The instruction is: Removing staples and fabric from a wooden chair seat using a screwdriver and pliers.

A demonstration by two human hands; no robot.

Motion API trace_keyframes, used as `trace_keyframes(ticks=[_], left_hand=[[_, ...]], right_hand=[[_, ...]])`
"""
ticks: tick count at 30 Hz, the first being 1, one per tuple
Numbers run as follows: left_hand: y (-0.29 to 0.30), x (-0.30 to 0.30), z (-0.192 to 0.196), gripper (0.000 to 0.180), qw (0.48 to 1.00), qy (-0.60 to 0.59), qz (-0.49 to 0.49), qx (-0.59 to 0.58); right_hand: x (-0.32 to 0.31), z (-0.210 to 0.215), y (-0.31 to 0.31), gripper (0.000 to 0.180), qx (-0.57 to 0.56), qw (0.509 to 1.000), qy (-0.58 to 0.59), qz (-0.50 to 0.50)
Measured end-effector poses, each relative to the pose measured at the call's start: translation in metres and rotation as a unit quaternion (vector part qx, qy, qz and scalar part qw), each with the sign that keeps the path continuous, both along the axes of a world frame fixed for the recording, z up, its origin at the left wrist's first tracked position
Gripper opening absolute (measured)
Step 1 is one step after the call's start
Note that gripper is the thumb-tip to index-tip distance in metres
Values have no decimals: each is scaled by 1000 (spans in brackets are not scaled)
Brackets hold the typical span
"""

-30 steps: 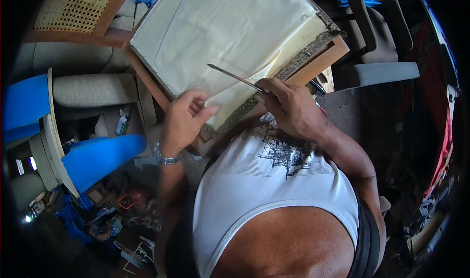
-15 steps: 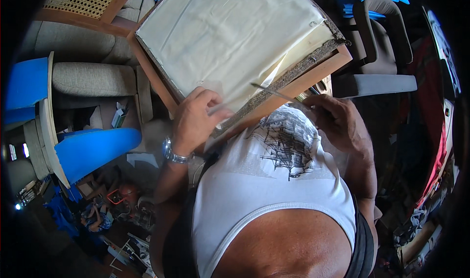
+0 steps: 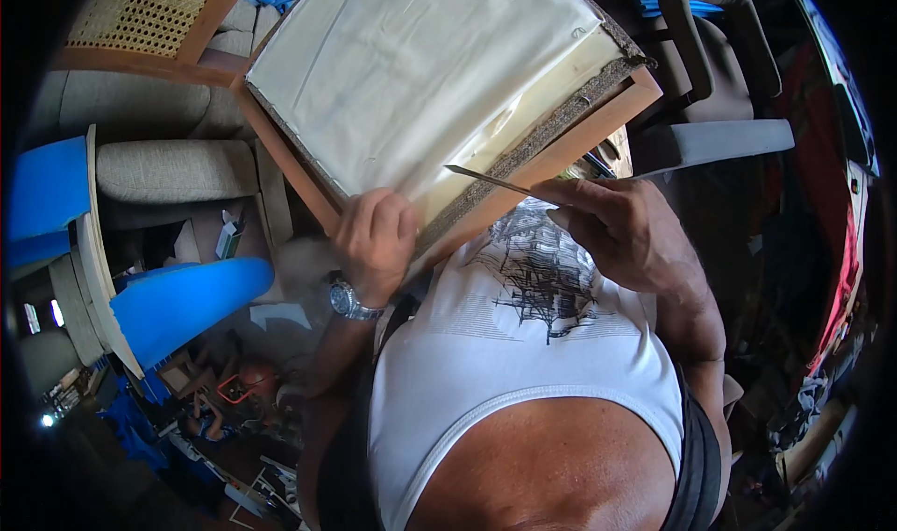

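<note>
A chair seat with a wooden frame (image 3: 598, 131) lies before me, its pad covered by a creamy white fabric sheet (image 3: 411, 73). Ragged grey-brown fabric (image 3: 523, 148) runs along the pad's near right edge. At the near corner, my left hand (image 3: 377, 236) is closed, fingers curled over the edge of the white sheet; its fingertips are hidden. My right hand (image 3: 626, 227) grips a thin, pointed metal tool (image 3: 491, 178), whose handle is covered by the fingers. The tool's tip points left, over the white sheet near its near edge.
Cane webbing in a wooden frame (image 3: 140, 12) stands at the far left. Grey cushions (image 3: 177, 169) and blue-covered panels (image 3: 192, 302) are stacked on the left. A dark upholstered chair (image 3: 715, 64) stands at the right. Several tools and scraps clutter the floor at lower left.
My left hand has turned and curled into a closed grip at the near corner. My right hand has brought the tool's tip left, and the white sheet has shifted off the near right edge.
</note>
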State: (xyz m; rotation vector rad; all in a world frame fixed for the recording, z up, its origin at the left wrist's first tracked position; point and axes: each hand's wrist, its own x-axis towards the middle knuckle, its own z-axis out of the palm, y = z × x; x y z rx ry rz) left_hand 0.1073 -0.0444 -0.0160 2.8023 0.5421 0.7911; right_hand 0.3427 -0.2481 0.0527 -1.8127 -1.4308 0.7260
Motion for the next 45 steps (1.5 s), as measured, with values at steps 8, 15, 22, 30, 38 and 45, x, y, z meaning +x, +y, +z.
trace_keyframes(ticks=[8, 15, 22, 30, 38, 45], left_hand=[[10, -22, -8, 17, 988, -59, -100, -104], [37, -49, 21, 23, 941, -54, 10, -335], [27, -35, 6, 25, 953, 28, 46, -297], [-7, -6, -7, 20, 999, 5, 42, 23], [15, 22, 65, 35, 895, 156, -211, -360], [123, 97, 77, 38, 976, 13, -62, -208]], right_hand=[[-18, -14, 29, 26, -75, 997, -17, -9], [-33, -52, 60, 26, -43, 996, 51, -67], [-34, -68, 45, 29, 16, 989, 112, -91], [16, -37, -3, 30, -29, 999, -28, -22], [48, -18, -81, 35, -3, 970, 17, -242], [54, -39, -108, 39, 33, 926, -58, -371]])
